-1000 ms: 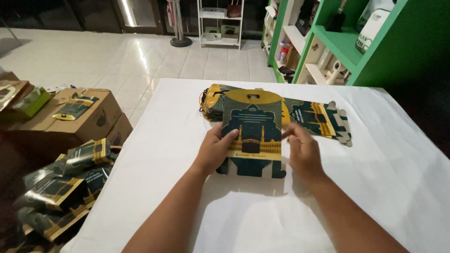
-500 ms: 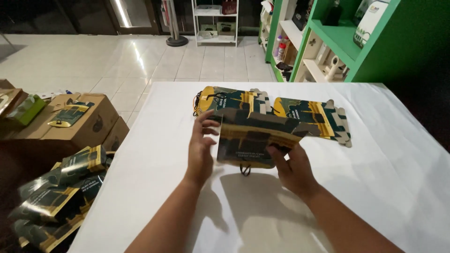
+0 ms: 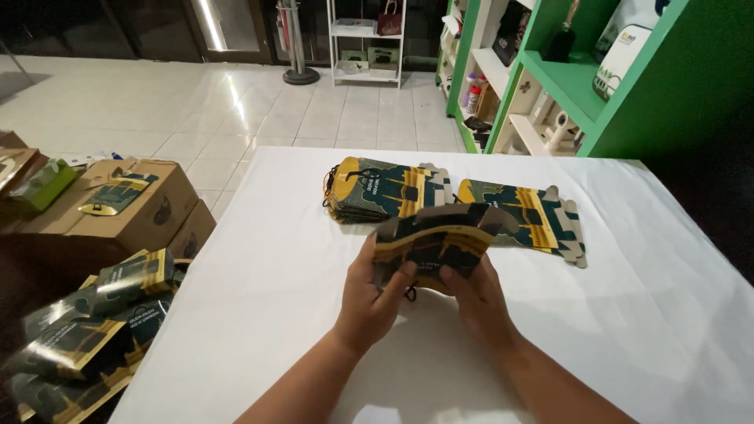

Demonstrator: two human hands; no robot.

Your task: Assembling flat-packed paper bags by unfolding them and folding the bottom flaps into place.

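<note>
Left hand (image 3: 369,294) and right hand (image 3: 475,290) clasp the dark-green-and-yellow printed card box blank (image 3: 432,243), just nearer than the flat stack of matching blanks (image 3: 385,191); press creases evenly.

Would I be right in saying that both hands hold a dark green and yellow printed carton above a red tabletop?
Not quite: the tabletop is white, not red, as the head view shows. Both the left hand and the right hand do hold the dark green and yellow printed carton above it.

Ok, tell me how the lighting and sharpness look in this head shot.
Head view: glare streaks the tiled floor; the white table is evenly lit, with soft shadows under both hands; the folded box they hold is slightly motion-blurred; the right edge beside the green shelf falls dark.
</note>
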